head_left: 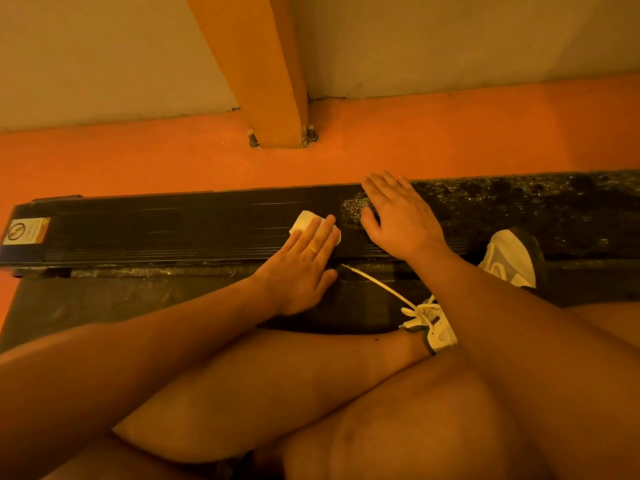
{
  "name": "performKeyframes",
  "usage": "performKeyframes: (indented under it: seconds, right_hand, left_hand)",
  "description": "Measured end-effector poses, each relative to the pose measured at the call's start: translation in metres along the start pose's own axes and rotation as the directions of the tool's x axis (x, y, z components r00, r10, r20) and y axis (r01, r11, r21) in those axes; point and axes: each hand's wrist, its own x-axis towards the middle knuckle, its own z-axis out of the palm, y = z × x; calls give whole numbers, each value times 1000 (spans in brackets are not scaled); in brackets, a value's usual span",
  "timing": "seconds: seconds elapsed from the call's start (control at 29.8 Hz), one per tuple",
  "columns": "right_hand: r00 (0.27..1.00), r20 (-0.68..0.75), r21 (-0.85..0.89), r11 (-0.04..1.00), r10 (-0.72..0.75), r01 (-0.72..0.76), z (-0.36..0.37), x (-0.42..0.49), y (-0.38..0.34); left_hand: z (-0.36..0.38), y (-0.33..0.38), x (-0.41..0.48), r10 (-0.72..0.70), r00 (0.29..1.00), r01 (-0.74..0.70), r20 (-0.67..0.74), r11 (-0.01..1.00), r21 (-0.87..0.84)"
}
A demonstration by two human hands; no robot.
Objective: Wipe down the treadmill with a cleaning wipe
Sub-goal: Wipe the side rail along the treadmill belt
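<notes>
Black treadmill side rail (173, 230) crosses the middle of the frame, its right stretch speckled with pale dust and its left stretch darker. A crumpled white cleaning wipe (306, 221) lies on the rail at centre, pressed under the straight, close-set fingers of the left hand (301, 268). The right hand (398, 216) rests flat on the rail just right of the wipe, fingers extended and slightly spread, holding nothing. A white sneaker (509, 261) shows at centre right; orange floor (138, 161) lies beyond the rail.

The treadmill side rail (173, 230) looks like ribbed black plastic with a dull sheen — gritty and speckled toward its right end. The wipe (304, 223) is soft, crumpled white paper — matt.
</notes>
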Motion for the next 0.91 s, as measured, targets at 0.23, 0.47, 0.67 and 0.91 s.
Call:
performKeyframes:
  seconds: [0.23, 0.47, 0.67, 0.91]
  right_hand:
    - [1000, -18, -5, 1000, 8, -8, 2, 0, -1]
    - [1000, -21, -17, 1000, 15, -15, 4, -1, 0]
    - [1000, -6, -15, 1000, 13, -13, 3, 0, -1]
    - [998, 40, -29, 999, 42, -41, 2, -2, -6]
  left_hand:
    - [-12, -6, 59, -89, 987, 77, -137, 993, -87]
    - [10, 3, 20, 58, 992, -57, -111, 998, 12]
    - [-10, 5, 61, -103, 981, 80, -165, 987, -142]
    - [-3, 10, 25, 18, 994, -31, -109, 992, -119]
